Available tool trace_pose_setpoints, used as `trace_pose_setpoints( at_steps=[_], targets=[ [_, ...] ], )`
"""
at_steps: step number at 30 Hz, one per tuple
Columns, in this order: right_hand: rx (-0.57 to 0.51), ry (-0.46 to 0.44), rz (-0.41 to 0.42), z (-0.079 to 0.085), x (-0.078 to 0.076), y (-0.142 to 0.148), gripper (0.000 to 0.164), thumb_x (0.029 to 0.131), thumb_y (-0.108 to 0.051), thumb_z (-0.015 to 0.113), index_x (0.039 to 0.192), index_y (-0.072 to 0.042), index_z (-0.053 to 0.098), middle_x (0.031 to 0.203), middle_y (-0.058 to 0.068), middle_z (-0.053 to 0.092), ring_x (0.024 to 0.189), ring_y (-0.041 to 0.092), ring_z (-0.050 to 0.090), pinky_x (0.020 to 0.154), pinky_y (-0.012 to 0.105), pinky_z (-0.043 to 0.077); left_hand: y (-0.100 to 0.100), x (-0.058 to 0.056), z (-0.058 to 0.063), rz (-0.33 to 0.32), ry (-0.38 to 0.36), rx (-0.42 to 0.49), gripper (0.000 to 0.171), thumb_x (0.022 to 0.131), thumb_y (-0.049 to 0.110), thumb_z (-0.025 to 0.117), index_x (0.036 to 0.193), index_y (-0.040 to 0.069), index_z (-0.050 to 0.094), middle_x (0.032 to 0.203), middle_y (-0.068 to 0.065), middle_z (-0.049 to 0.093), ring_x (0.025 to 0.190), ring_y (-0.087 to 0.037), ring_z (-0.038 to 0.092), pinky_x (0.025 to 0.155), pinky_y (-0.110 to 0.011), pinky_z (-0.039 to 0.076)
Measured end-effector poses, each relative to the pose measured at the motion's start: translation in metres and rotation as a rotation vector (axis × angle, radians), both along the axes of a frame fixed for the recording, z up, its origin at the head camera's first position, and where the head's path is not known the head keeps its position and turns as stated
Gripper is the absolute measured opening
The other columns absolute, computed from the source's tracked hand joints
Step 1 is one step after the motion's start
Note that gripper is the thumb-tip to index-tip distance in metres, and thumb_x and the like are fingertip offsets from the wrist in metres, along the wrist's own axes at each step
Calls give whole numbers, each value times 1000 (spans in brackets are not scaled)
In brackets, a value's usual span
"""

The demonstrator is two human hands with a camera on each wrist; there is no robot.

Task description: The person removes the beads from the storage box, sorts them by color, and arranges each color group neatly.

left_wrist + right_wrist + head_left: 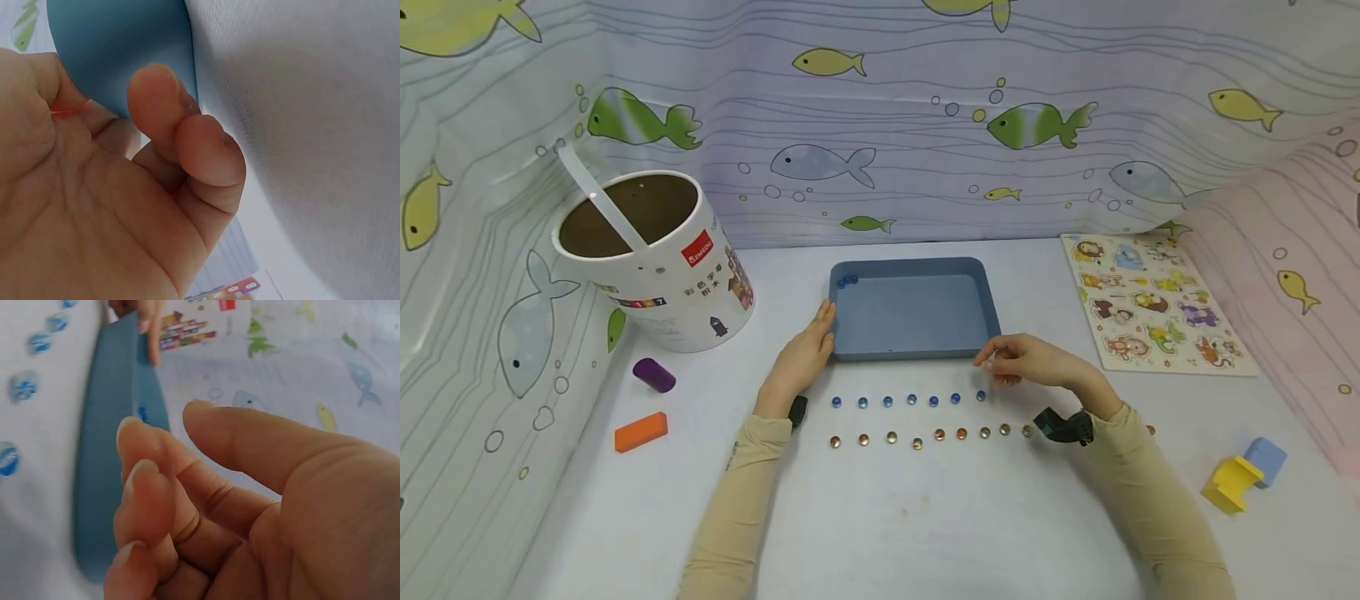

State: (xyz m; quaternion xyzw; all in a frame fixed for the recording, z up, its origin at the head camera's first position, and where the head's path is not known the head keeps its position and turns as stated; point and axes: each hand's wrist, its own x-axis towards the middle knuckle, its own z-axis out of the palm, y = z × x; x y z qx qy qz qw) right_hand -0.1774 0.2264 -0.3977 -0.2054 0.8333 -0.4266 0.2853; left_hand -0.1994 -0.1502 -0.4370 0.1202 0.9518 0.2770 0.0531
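Note:
A shallow blue-grey tray (917, 312) lies on the white table, with several small blue marbles (847, 281) in its back left corner. My left hand (805, 358) rests against the tray's left side, fingers pointing away from me. At the front right corner is my right hand (1026, 360), loosely bent. Its thumb and fingertips stand apart with nothing between them in the right wrist view. In front of the tray runs a row of blue glass marbles (887, 402). Nearer to me lies a second row, of amber marbles (939, 434), reaching towards the right wrist.
A white bucket (700, 308) with a handle stands at the back left. Before it lie a purple cylinder (654, 375) and an orange block (641, 432). On the right are an animal puzzle board (1157, 304), a yellow block (1231, 485) and a blue block (1266, 461). A fish-print curtain (910, 117) hangs behind.

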Motion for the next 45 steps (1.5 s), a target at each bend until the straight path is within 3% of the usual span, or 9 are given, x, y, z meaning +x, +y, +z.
trace_pose_setpoints(
  at_steps=[9, 14, 23, 28, 34, 40, 45],
  targets=[
    [-39, 8, 79, 35, -38, -25, 34, 102, -18, 47, 125, 6, 57, 83, 12, 62, 73, 23, 56, 70, 34, 51, -1, -2, -2, -2, 11, -1, 55, 104, 21, 34, 156, 10, 17, 163, -6, 11, 146, -30, 27, 118, -47, 26],
    [-87, -24, 103, 40, -69, -49, 36, 102, -23, 47, 127, 1, 57, 88, 10, 63, 82, 32, 60, 78, 39, 54, 1, -2, -2, -5, 10, -1, 55, 104, 21, 34, 156, 10, 17, 163, -5, 11, 146, -30, 27, 118, -47, 27],
    [-251, -188, -55, 12, -115, -91, 42, 105, -24, 40, 139, 1, 47, 99, 9, 64, 94, 25, 61, 95, 46, 47, 5, -1, -1, -16, -5, 12, 55, 105, 20, 35, 156, 9, 16, 163, -6, 11, 145, -32, 28, 117, -48, 26],
    [-312, -217, -125, -3, -130, -117, 47, 106, -25, 37, 143, 3, 42, 100, 8, 63, 89, 18, 59, 89, 36, 49, 4, -1, -2, -10, 6, -4, 55, 104, 20, 36, 156, 10, 17, 163, -4, 12, 144, -31, 29, 117, -48, 28],
    [-405, -328, -267, -16, -141, -146, 46, 104, -24, 43, 144, -1, 43, 104, 7, 63, 83, 12, 58, 75, 20, 50, 2, -1, -3, -1, 0, -8, 55, 105, 21, 35, 156, 11, 17, 163, -3, 11, 144, -31, 30, 117, -47, 28],
    [-419, -321, -344, -16, -151, -171, 42, 104, -24, 44, 141, -6, 49, 110, 11, 62, 79, 10, 57, 73, 20, 49, 0, -2, -4, 0, -5, -9, 55, 105, 23, 35, 156, 13, 17, 163, -1, 11, 144, -31, 31, 116, -48, 29],
    [-352, -274, -353, -26, -159, -193, 38, 103, -23, 45, 137, -8, 55, 99, 8, 63, 75, 10, 59, 72, 21, 51, 0, -1, -3, 11, 0, -6, 55, 104, 22, 36, 156, 12, 18, 163, -2, 12, 144, -31, 32, 116, -48, 30]
  ],
)
